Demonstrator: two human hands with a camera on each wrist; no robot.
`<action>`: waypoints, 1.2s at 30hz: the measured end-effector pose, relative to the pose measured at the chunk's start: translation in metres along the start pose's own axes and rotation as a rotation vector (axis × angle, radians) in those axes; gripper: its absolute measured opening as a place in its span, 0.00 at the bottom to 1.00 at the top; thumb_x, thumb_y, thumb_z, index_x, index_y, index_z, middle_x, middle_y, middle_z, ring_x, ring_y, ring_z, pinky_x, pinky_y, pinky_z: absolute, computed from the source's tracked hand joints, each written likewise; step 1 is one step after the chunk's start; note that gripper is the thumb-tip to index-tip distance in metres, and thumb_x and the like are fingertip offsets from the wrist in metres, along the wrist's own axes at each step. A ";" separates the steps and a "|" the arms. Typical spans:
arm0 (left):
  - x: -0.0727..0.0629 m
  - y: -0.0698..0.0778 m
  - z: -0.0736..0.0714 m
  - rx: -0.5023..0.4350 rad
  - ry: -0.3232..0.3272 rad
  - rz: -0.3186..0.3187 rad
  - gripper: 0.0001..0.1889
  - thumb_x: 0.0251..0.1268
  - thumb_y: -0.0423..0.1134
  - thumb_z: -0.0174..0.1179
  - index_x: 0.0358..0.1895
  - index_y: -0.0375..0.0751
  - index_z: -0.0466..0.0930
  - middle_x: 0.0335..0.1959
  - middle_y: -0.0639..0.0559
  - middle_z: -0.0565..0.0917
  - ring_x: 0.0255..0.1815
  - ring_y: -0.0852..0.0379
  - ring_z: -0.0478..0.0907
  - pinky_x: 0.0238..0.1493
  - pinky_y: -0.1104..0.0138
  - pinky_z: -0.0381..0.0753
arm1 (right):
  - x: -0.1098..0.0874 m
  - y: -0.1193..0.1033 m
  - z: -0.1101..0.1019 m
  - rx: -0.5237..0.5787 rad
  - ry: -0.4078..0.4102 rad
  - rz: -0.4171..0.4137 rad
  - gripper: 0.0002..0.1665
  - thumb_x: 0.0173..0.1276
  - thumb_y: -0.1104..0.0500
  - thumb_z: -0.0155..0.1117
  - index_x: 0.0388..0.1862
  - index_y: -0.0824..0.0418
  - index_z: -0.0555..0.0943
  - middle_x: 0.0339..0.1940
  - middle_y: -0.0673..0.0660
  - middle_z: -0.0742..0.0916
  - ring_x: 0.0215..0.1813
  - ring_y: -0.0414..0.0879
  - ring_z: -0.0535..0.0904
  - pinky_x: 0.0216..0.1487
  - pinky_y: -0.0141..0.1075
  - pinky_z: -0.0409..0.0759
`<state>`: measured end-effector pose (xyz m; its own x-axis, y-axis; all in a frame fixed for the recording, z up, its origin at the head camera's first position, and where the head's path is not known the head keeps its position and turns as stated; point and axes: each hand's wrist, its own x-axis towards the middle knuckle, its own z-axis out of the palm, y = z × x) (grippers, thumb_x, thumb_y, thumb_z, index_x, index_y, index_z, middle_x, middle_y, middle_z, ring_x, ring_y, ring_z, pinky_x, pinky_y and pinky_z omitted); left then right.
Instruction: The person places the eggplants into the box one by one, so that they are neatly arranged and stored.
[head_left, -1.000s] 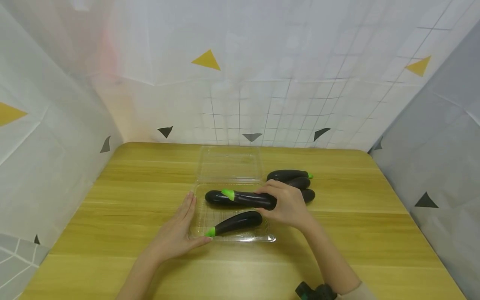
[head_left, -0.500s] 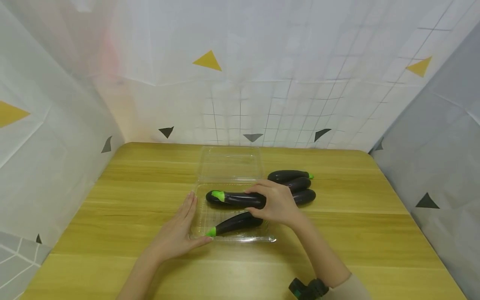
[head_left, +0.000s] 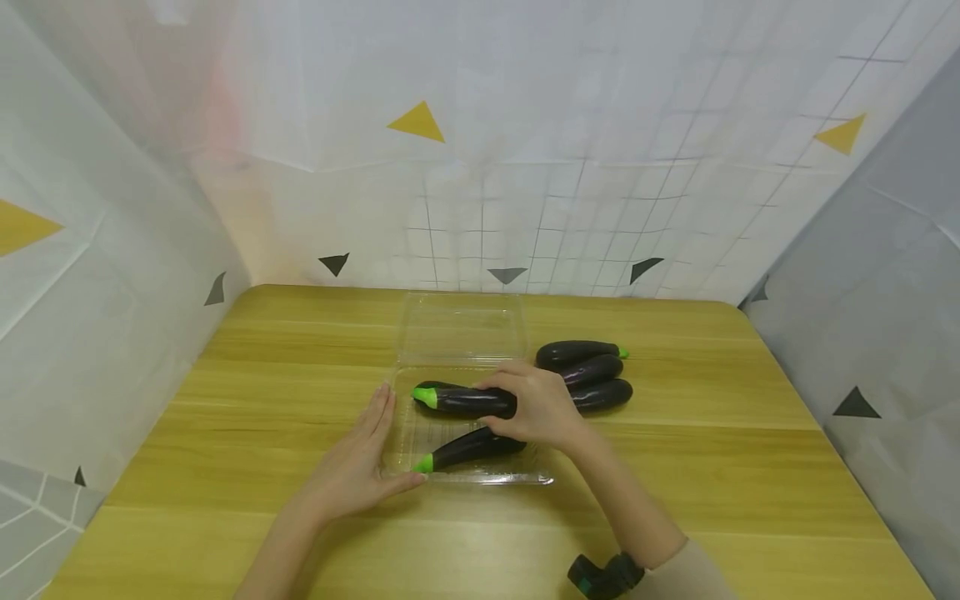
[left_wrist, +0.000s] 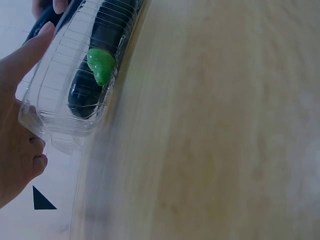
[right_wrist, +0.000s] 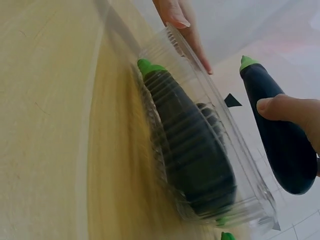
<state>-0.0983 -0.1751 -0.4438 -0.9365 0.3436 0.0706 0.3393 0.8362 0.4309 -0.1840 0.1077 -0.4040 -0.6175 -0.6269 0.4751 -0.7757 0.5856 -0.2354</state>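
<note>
A clear plastic clamshell box (head_left: pixel 487 479) stands open on the table. My left hand (head_left: pixel 348 468) rests against its left side, fingers straight along the wall and thumb at the front edge. My right hand (head_left: pixel 542 407) grips a dark eggplant (head_left: pixel 470 402) by its thick end, over the back part of the box, green cap pointing left. In the right wrist view this eggplant (right_wrist: pixel 272 130) is above the box rim. One eggplant (head_left: pixel 468 450) lies along the front of the box, cap to the left. Another, at the back, is mostly hidden beneath the held one.
The box's clear lid (head_left: pixel 461 327) lies folded back toward the wall. Three more eggplants (head_left: pixel 581 352) lie side by side on the wooden table (head_left: pixel 735 467), right of the box. White sheeting (head_left: pixel 525 200) with triangles encloses the table's back and sides.
My right hand has moved left with its eggplant, bringing it over the back eggplant and covering most of that one. My left hand has stayed at the box.
</note>
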 end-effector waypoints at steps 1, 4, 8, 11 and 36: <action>0.000 0.000 0.000 -0.001 0.000 0.000 0.62 0.51 0.74 0.57 0.77 0.35 0.37 0.78 0.43 0.35 0.77 0.46 0.39 0.70 0.50 0.55 | 0.001 0.000 0.001 0.002 -0.002 -0.002 0.24 0.44 0.49 0.80 0.44 0.49 0.87 0.44 0.46 0.86 0.44 0.42 0.83 0.34 0.33 0.82; 0.000 -0.001 0.000 0.001 -0.001 -0.001 0.63 0.51 0.75 0.56 0.77 0.35 0.37 0.78 0.43 0.35 0.77 0.46 0.39 0.70 0.50 0.56 | 0.002 -0.001 0.005 0.008 -0.009 -0.003 0.25 0.44 0.49 0.80 0.44 0.49 0.87 0.43 0.45 0.86 0.46 0.42 0.82 0.36 0.34 0.83; 0.000 -0.001 0.001 0.005 0.000 -0.003 0.63 0.50 0.77 0.53 0.77 0.35 0.37 0.78 0.44 0.35 0.77 0.45 0.40 0.70 0.50 0.56 | 0.003 -0.002 0.009 0.018 -0.012 0.000 0.24 0.44 0.50 0.81 0.44 0.48 0.87 0.43 0.45 0.86 0.47 0.42 0.82 0.38 0.35 0.83; 0.000 -0.001 0.001 0.009 0.002 -0.003 0.63 0.50 0.78 0.52 0.77 0.35 0.38 0.78 0.44 0.35 0.77 0.45 0.40 0.70 0.50 0.56 | 0.003 -0.002 0.011 0.023 -0.010 -0.002 0.25 0.44 0.50 0.81 0.44 0.48 0.86 0.43 0.45 0.86 0.47 0.43 0.82 0.38 0.36 0.83; 0.000 0.000 0.002 -0.008 0.000 -0.015 0.62 0.51 0.71 0.60 0.77 0.35 0.37 0.78 0.44 0.35 0.77 0.45 0.40 0.69 0.48 0.58 | -0.005 0.010 0.033 0.041 -0.089 0.030 0.24 0.47 0.50 0.80 0.46 0.50 0.86 0.45 0.45 0.86 0.46 0.43 0.82 0.37 0.36 0.82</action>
<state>-0.0978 -0.1743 -0.4454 -0.9416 0.3306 0.0641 0.3241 0.8379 0.4392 -0.1931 0.0996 -0.4362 -0.6481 -0.6540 0.3902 -0.7603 0.5842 -0.2838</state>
